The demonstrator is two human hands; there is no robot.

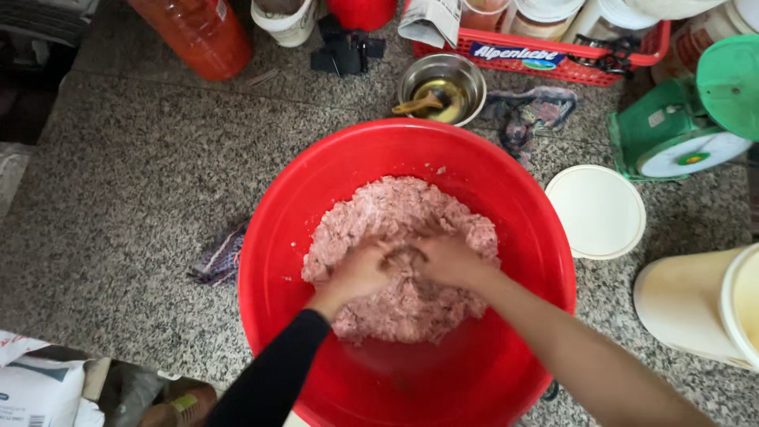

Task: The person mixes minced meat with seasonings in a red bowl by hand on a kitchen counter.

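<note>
Red basin (277,261) sits mid-bench; speckled bench (134,182) lies open from 8 to 10 o'clock, crowded at 12 to 3 by steel bowl (466,75), white lid (597,209), green scale (680,130). Left hand (360,273) and right hand (451,261) touch side by side, fingers curled, pressed into pink minced meat (395,213), a coarse, sticky mound at basin centre.

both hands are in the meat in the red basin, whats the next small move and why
Probably fold the far edge of the pink minced meat toward the middle. The left hand and right hand press its near centre, while the heap in the red basin beyond them looks untouched.
</note>
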